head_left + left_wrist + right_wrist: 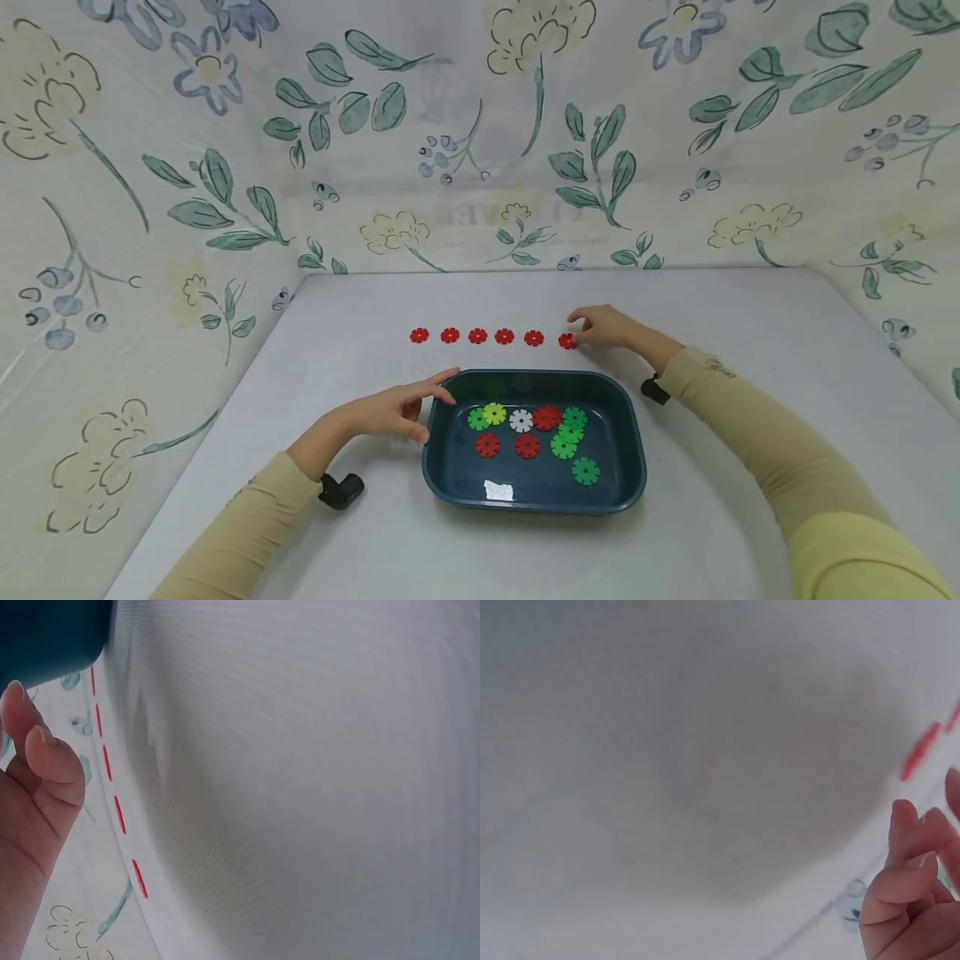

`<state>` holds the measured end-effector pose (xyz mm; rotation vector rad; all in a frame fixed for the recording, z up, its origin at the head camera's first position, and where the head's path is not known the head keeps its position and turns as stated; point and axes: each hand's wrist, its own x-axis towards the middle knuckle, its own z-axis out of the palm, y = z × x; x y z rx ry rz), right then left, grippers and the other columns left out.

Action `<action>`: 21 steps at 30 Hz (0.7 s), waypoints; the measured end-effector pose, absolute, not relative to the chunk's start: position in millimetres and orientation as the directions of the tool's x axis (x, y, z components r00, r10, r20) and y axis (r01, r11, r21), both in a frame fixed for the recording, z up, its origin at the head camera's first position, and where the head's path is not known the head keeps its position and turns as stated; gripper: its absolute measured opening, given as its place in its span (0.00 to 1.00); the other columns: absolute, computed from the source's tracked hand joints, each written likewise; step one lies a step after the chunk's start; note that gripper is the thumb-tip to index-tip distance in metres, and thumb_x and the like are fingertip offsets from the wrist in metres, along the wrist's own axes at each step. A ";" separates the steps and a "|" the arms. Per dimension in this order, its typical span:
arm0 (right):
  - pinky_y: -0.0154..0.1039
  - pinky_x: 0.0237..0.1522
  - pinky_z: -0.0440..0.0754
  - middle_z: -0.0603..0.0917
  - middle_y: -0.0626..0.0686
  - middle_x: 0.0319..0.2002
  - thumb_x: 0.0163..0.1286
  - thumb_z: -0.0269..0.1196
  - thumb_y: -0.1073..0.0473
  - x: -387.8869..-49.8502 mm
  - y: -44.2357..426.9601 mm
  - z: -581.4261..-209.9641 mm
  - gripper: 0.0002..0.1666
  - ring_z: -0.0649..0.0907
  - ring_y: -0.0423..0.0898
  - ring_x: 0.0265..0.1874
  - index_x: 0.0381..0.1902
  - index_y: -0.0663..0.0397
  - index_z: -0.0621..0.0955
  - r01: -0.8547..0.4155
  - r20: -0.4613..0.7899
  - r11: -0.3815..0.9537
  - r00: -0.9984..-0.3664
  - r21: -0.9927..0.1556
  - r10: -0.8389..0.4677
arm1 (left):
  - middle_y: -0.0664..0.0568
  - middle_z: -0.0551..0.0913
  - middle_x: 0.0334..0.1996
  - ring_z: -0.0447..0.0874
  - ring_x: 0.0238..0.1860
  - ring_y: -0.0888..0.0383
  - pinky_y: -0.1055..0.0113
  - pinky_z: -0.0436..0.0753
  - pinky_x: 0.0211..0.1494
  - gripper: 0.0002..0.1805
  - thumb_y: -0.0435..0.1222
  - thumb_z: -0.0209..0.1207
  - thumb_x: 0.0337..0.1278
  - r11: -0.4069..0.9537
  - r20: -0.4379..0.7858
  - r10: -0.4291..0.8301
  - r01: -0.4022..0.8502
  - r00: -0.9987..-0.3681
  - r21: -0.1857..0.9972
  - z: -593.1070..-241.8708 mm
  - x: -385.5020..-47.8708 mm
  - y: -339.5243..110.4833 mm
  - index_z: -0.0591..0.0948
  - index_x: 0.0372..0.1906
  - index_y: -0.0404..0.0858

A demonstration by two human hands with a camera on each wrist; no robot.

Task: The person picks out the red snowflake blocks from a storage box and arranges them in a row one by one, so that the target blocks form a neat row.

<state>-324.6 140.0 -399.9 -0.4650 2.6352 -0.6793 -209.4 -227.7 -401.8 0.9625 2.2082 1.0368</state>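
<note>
My right hand (pixel 606 327) is at the right end of a row of red notched discs, its fingertips at the last red disc (pixel 567 341). In the right wrist view, that hand's fingers (pixel 904 881) are bent, and a small gap shows between them and a red disc (pixel 919 752). My left hand (pixel 390 410) rests at the left rim of a dark blue tray (pixel 536 497), one finger over the edge and the thumb by the outer wall. The left wrist view shows the left hand (pixel 37 780) beneath the tray's corner (pixel 56 637).
Inside the tray lie loose notched discs: green (pixel 586 472), yellow (pixel 494 413), white (pixel 521 421) and red (pixel 487 445). The row's left end is a red disc (pixel 419 335). A flower-patterned cloth (pixel 465 200) stands behind the white table (pixel 360 317).
</note>
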 end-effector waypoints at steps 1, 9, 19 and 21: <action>0.37 0.37 0.79 0.77 0.62 0.45 0.65 0.58 0.58 -324.5 141.2 -397.1 0.26 0.77 0.50 0.34 0.59 0.58 0.70 -0.223 -0.266 0.825 -0.875 -0.520 -0.404 | 0.46 0.44 0.72 0.69 0.24 0.57 0.74 0.70 0.27 0.31 0.45 0.63 0.49 0.456 -0.146 0.774 0.383 -0.616 0.803 -402.2 -209.6 -227.9 0.70 0.59 0.42; 0.39 0.34 0.79 0.79 0.62 0.41 0.65 0.57 0.60 -313.3 145.4 -361.4 0.22 0.77 0.49 0.27 0.56 0.60 0.73 -0.319 -0.140 0.773 -0.877 -0.548 -0.461 | 0.44 0.45 0.72 0.69 0.24 0.54 0.75 0.70 0.27 0.31 0.45 0.63 0.49 0.433 -0.123 0.786 0.396 -0.606 0.810 -404.9 -211.1 -228.4 0.70 0.59 0.40; 0.40 0.30 0.79 0.80 0.58 0.40 0.63 0.59 0.59 -281.2 131.3 -321.3 0.19 0.76 0.47 0.23 0.52 0.56 0.76 -0.390 -0.106 0.695 -0.825 -0.604 -0.555 | 0.45 0.45 0.72 0.70 0.24 0.53 0.74 0.70 0.27 0.32 0.46 0.63 0.48 0.436 -0.124 0.780 0.389 -0.614 0.812 -403.5 -209.5 -227.7 0.69 0.59 0.40; 0.38 0.29 0.78 0.81 0.56 0.40 0.63 0.59 0.59 -273.8 126.2 -316.3 0.19 0.77 0.47 0.24 0.52 0.55 0.76 -0.406 -0.112 0.677 -0.804 -0.614 -0.584 | 0.46 0.45 0.72 0.70 0.24 0.54 0.75 0.70 0.27 0.32 0.46 0.63 0.48 0.435 -0.125 0.779 0.386 -0.614 0.813 -403.4 -209.5 -227.6 0.70 0.59 0.40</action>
